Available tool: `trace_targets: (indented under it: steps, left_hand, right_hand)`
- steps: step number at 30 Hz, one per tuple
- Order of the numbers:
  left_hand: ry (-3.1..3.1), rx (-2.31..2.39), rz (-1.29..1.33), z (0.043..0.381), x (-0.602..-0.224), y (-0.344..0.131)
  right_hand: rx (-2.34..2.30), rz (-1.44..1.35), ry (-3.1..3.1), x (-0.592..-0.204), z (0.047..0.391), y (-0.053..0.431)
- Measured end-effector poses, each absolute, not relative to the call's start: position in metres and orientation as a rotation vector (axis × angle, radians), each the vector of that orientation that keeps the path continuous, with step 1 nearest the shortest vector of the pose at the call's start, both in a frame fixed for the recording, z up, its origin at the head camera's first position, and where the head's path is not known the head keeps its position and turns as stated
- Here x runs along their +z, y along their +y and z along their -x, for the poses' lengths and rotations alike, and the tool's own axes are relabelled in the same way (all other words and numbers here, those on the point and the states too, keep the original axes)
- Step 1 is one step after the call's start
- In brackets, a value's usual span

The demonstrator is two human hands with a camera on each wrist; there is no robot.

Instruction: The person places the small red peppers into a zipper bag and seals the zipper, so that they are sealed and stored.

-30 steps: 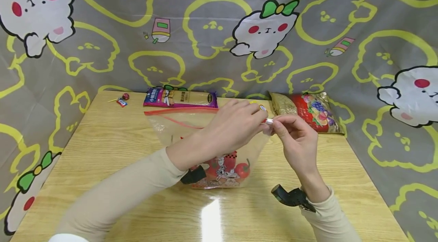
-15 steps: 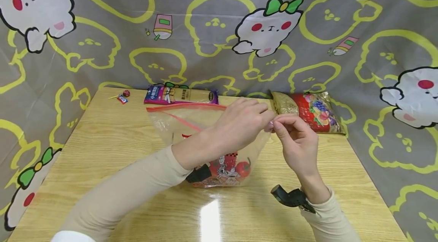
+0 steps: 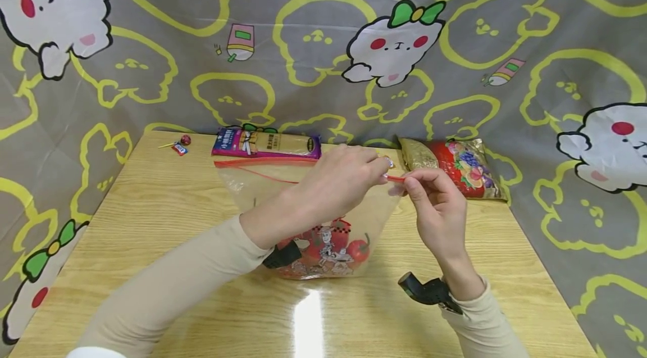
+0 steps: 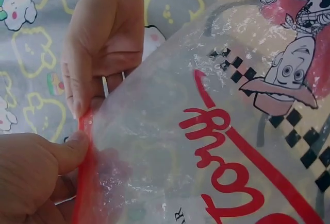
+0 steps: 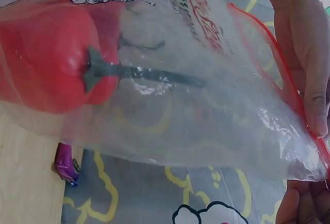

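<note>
A clear zip bag [image 3: 376, 206] with a red zip edge [image 3: 268, 162] and printed cartoon figures stands on the table. Through its plastic shows a red bell pepper [image 5: 51, 59] with a green stem. My left hand [image 3: 341, 178] reaches across the bag and pinches the zip near its right end. Close by, my right hand [image 3: 441, 200] pinches the bag's right end between thumb and fingers. A short length of red zip [image 4: 85, 123] is stretched between both hands. Left of my hands the bag's mouth gapes; a small white bit shows by my left fingertips.
Behind the bag lies a purple-and-gold noodle packet [image 3: 268, 143]. A gold-and-red fruit-printed bag [image 3: 455, 167] lies at the back right. At the back left are a lollipop [image 3: 185, 140] and a small wrapped candy [image 3: 179, 149]. Patterned cloth [image 3: 313, 37] surrounds the table.
My left hand has shifted right, then back left along the zip. A red zip stretch now shows between my hands, where a white piece showed earlier. My right hand has barely moved.
</note>
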State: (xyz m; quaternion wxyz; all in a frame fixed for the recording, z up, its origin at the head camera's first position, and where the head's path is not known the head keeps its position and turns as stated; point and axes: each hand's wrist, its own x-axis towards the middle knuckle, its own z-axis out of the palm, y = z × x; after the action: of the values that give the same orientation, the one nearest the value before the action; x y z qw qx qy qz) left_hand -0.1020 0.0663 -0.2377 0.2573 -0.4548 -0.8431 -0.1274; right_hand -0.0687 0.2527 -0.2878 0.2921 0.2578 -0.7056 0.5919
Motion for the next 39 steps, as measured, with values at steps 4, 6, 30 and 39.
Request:
trace_targets:
  steps: [4,6,30,39]
  left_hand:
    - [-2.273,-0.298,1.238,0.100,-0.237,0.067]
    - [-2.271,-0.271,1.250,0.100,-0.237,0.068]
    - [-2.345,-0.245,1.274,0.107,-0.234,0.030]
    - [-2.270,-0.326,1.299,0.112,-0.239,-0.006]
  right_hand:
    - [1.596,-0.666,-1.875,-0.288,0.069,0.252]
    - [1.616,-0.655,-1.881,-0.289,0.069,0.251]
    - [1.435,-0.566,-1.942,-0.291,0.073,0.245]
    - [1.364,-0.526,-1.974,-0.291,0.076,0.246]
